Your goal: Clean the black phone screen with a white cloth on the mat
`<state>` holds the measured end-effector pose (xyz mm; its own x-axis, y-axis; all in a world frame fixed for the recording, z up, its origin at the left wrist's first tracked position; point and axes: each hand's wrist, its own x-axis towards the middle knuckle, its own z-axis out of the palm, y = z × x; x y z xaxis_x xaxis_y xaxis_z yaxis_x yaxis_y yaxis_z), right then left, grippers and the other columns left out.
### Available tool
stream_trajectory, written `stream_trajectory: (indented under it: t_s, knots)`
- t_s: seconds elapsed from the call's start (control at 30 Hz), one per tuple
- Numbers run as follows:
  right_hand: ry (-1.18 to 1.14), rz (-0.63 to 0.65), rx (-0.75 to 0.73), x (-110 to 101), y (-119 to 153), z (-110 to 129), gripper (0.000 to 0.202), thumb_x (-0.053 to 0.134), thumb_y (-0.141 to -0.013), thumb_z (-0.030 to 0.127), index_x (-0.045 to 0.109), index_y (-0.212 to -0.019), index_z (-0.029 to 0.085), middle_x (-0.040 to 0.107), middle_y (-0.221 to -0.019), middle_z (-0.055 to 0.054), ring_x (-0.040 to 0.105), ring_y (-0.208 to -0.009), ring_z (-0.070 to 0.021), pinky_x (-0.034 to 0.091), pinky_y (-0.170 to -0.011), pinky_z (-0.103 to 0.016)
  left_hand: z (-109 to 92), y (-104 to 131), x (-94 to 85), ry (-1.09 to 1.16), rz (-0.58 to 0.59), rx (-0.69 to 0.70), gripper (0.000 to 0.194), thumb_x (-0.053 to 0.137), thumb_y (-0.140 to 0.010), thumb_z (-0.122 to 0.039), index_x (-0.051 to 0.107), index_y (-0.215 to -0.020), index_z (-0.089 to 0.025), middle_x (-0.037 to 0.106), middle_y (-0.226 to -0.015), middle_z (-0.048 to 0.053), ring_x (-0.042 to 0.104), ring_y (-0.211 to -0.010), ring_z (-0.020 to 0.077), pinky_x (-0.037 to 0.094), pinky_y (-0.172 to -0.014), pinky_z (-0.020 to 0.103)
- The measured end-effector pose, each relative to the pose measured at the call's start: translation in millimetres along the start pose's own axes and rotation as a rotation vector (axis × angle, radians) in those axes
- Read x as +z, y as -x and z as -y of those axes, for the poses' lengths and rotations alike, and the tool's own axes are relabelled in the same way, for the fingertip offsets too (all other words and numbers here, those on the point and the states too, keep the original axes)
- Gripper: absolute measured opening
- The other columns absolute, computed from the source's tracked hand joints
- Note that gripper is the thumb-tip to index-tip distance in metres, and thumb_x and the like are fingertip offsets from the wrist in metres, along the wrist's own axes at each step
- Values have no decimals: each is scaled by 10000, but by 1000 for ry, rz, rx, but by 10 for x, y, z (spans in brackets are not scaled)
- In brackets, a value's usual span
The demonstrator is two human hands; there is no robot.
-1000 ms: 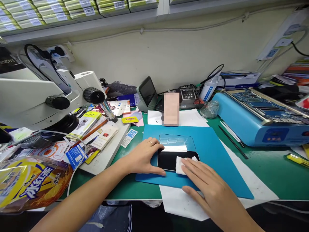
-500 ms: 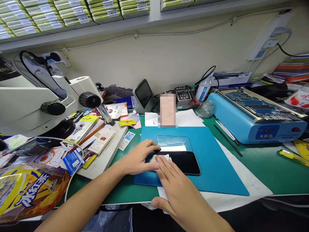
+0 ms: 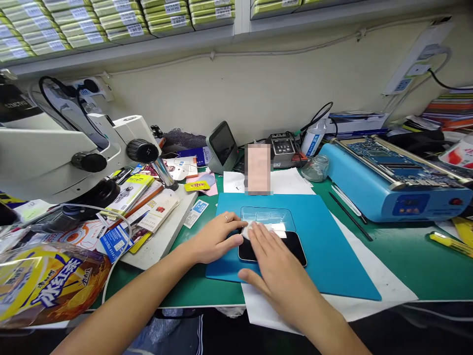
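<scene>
A smartphone with a black screen lies face up on the blue mat. My right hand presses a white wipe down on its far left part, fingers together and straight, thumb out to the side. At the left end of the phone, my left hand holds its edge between thumb and curved fingers; the fingertips are partly hidden. Just behind the phone rests a clear glass sheet with a dark outline. A white strip shows between the sheet and the phone.
To the left stand a microscope, small boxes and a drink bottle. A blue heating machine bearing circuit boards is at right, beside a black pen-like tool. A glass jar and a small display stand behind.
My right hand and the wipe have slid away from me, toward the phone's far edge, baring its near left corner. My left thumb has shifted slightly the same way. The view has tilted slightly.
</scene>
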<state>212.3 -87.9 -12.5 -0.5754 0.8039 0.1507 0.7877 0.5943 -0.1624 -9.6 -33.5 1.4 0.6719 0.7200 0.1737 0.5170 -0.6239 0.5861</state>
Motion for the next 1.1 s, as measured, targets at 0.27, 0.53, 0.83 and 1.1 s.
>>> stream_trajectory:
  t_s: [0.27, 0.53, 0.83, 1.1]
  knots:
    - [29, -2, -146, -97, 326, 6, 765, 407, -983, 651, 459, -1519, 108, 427, -1573, -128, 484, -1409, -328, 481, -1108, -477, 31, 23, 20, 46, -13, -4, 744, 181, -1032, -665, 539, -1426, -144, 603, -1284, 154, 554, -1156, 283, 436, -1035, 455]
    - [82, -33, -35, -97, 328, -164, 801, 390, -983, 659, 470, -1501, 53, 439, -1557, -190, 485, -1403, -360, 476, -1096, -521, -17, 0, 3, 23, 1, -6, 732, 175, -1033, -662, 521, -1434, -158, 600, -1250, 144, 548, -1133, 277, 436, -1019, 451]
    - [-19, -33, -117, -26, 131, 262, 780, 407, -983, 647, 410, -1547, 107, 398, -1601, -137, 406, -1464, -326, 409, -1153, -522, 8, 24, 8, 53, -27, 7, 685, 179, -1048, -630, 542, -1399, -167, 612, -1255, 130, 545, -1107, 262, 426, -1010, 434]
    - [91, -28, -124, -52, 456, -94, 732, 365, -1011, 620, 398, -1554, 131, 431, -1577, -120, 480, -1412, -322, 438, -1103, -536, -15, 19, -12, 45, 6, -6, 734, 166, -1032, -663, 543, -1410, -159, 595, -1258, 137, 537, -1140, 275, 425, -1027, 435]
